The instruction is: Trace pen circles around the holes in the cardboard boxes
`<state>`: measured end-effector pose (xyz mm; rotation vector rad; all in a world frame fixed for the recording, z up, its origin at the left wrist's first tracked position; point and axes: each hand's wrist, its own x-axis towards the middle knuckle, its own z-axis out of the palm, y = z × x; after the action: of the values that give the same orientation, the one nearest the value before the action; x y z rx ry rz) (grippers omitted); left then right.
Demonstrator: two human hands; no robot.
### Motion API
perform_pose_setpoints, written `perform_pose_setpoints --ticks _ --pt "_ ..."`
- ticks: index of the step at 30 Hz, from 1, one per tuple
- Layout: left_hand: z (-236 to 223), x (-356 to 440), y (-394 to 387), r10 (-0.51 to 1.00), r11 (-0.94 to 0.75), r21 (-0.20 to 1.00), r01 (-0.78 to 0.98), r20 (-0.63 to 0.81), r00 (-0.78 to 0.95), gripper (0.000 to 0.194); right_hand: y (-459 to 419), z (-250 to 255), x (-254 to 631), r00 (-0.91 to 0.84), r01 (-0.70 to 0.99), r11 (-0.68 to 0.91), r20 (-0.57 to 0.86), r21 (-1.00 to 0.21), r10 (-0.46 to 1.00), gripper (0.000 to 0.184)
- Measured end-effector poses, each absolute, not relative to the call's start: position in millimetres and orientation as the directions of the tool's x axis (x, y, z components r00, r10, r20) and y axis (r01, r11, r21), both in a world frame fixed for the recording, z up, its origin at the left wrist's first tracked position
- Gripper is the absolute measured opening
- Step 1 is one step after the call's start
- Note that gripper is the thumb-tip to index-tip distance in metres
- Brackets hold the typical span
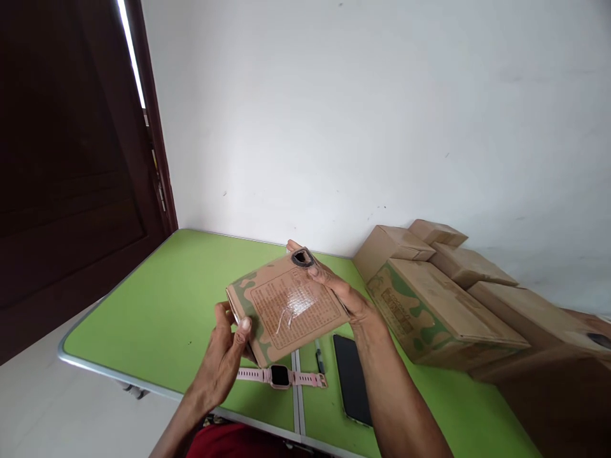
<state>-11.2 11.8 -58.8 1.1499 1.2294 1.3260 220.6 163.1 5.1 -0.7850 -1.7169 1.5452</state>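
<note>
Two hands are clasped round a box (267,302) held above the table (143,305), left hand (220,359) at one end, right hand (347,296) opposite. Its printed panel (310,321) and the carton's lettering (397,308) are too small to read.

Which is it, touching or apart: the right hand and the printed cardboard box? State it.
Touching. The head view shows the right hand with its thumb on the printed cardboard box, beside the dark-rimmed hole.

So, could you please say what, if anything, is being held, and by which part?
A cardboard box: left hand at its left end, right hand at its upper-right edge, beside the dark-rimmed hole.
</note>
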Motion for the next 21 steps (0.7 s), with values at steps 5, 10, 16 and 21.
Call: perform_pose_setpoints --ticks 5,10,16,21 --pt "-68.1 3.4 4.8 0.997 -0.001 0.993 -0.121 -0.008 -0.073 0.066 170.4 10.9 227.2 -0.624 0.042 0.041 0.006 -0.998 0.781 0.088" --pt "-70.4 -21.3 12.1 0.994 0.006 0.974 0.227 0.020 -0.111 0.074 167.7 23.7 227.2 -0.640 0.122 0.102 0.000 -0.987 0.769 0.084" --pt "-31.7 -38.5 26.6 0.955 -0.193 0.879 0.437 0.269 -0.120 0.086 157.1 43.4 214.0 -0.747 0.204 0.322 0.065 -0.924 0.662 0.079" --pt "-13.9 -31.1 39.1 0.971 -0.237 0.918 0.319 0.212 0.112 0.068 137.0 39.9 212.5 -0.578 0.354 0.402 0.140 -0.844 0.804 0.075"
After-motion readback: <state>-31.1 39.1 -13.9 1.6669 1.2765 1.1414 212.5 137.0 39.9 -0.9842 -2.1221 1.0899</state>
